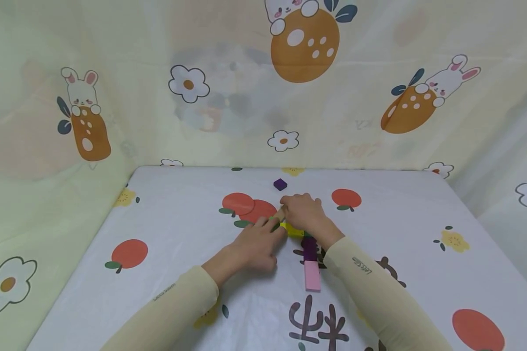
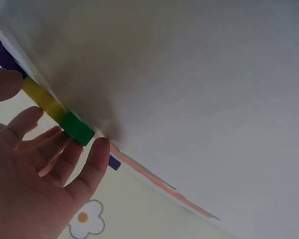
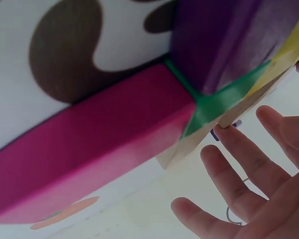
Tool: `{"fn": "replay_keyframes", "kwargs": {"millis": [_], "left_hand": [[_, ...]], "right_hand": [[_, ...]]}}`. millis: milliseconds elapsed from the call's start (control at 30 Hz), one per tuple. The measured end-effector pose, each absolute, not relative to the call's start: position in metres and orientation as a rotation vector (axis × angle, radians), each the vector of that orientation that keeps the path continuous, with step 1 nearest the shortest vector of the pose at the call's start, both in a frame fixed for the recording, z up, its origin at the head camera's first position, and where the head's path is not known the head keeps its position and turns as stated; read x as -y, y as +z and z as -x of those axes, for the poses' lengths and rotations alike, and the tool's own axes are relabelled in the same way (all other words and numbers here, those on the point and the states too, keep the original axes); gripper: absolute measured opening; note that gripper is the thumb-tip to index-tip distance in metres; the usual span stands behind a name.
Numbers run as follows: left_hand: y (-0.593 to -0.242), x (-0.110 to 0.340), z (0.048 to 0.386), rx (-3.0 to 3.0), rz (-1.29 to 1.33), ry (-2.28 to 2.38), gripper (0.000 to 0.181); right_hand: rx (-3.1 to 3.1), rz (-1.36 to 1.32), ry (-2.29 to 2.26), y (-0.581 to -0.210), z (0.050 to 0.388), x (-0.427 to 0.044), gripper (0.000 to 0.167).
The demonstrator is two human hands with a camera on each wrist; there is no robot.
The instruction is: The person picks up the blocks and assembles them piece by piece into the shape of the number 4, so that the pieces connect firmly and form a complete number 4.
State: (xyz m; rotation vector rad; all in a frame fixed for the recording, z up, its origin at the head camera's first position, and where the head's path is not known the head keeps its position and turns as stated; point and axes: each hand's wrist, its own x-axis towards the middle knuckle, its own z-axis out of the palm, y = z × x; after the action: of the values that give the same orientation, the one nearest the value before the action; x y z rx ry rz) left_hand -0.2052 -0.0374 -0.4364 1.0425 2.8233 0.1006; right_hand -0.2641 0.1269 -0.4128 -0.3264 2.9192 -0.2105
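Note:
In the middle of the table, my left hand [image 1: 255, 243] reaches in with fingers spread and slightly bent. Its fingertips are at a green block [image 2: 76, 128] at the end of a yellow block [image 2: 44, 101]. My right hand [image 1: 306, 213] bends over the row from the right, pinching a plain wooden block [image 1: 280, 213] by its end. A dark purple block [image 1: 309, 248] and a pink block [image 1: 313, 277] continue the row toward me. Close to the right wrist, a magenta block [image 3: 99, 144] and a purple block [image 3: 214, 45] meet a green block [image 3: 214, 112].
A separate dark purple block [image 1: 280, 184] lies near the table's back edge. The white tablecloth [image 1: 175, 234] carries printed fruit and flowers. A patterned curtain [image 1: 228, 112] hangs behind and along both sides.

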Motion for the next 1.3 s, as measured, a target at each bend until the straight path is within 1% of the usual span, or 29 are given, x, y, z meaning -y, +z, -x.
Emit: {"fn": "replay_keyframes", "kwargs": {"millis": [233, 467, 833, 1300], "left_hand": [[-0.438, 0.039, 0.206, -2.824, -1.028, 0.097, 0.056], [-0.437, 0.041, 0.205, -2.837, -1.022, 0.019, 0.066], [-0.435, 0.039, 0.2, -2.833, -1.004, -0.015, 0.074], [-0.437, 0.034, 0.201, -2.83, -0.955, -0.027, 0.081]], "right_hand": [[-2.898, 0.326, -0.255, -0.411, 0.265, -0.128, 0.04], [-2.89, 0.348, -0.291, -0.412, 0.267, -0.128, 0.04], [-2.905, 0.357, -0.308, -0.407, 0.274, -0.136, 0.044], [-2.98, 0.266, -0.292, -0.401, 0.305, -0.148, 0.053]]}}
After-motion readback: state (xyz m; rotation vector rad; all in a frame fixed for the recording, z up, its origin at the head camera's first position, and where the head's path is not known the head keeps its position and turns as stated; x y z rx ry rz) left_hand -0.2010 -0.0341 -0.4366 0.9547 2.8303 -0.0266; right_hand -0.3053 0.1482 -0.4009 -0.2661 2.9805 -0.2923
